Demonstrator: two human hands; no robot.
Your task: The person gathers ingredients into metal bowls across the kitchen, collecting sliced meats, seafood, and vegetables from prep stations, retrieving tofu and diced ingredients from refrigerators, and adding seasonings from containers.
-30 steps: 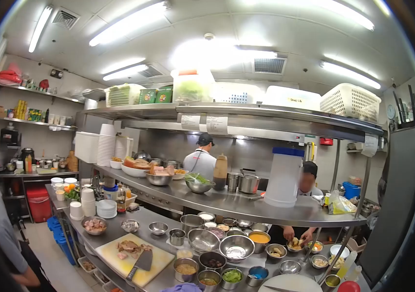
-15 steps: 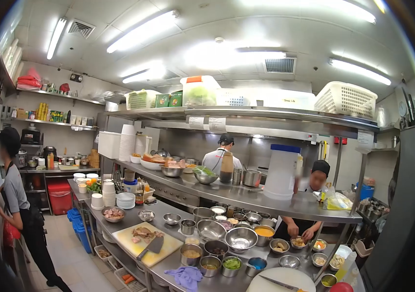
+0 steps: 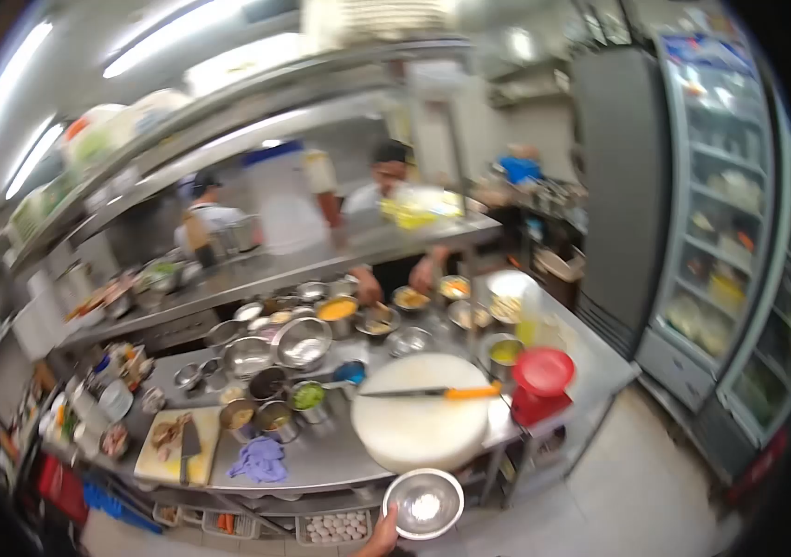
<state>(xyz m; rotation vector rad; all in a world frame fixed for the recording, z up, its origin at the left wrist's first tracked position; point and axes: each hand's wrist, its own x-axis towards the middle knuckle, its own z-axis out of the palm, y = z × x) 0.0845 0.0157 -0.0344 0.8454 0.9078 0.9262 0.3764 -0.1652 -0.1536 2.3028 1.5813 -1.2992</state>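
At the bottom of the view my left hand (image 3: 382, 536) grips the left rim of a metal bowl (image 3: 425, 506), with the thumb on the edge. Nothing shows inside the bowl; light glints off its bottom. It is held in front of the steel counter, just below a round white cutting board (image 3: 414, 436). Across that board lies a knife (image 3: 470, 393) with an orange handle. To the left, a purple cloth (image 3: 258, 460) lies beside a yellowish cutting board (image 3: 149, 455) bearing a cleaver (image 3: 190, 443) and pieces of meat. My right hand is out of view.
Several metal containers of ingredients (image 3: 308, 396) crowd the counter. A red round item (image 3: 544, 372) stands near its right end. Across the counter a co-worker's hands (image 3: 424, 271) are over small bowls. Below is a tray of eggs (image 3: 335, 527). A glass-door fridge (image 3: 725, 223) stands right.
The view has swung right and down, bringing the fridge and more of the round board into sight. My left hand with the metal bowl has come into view. The image is blurred by motion.
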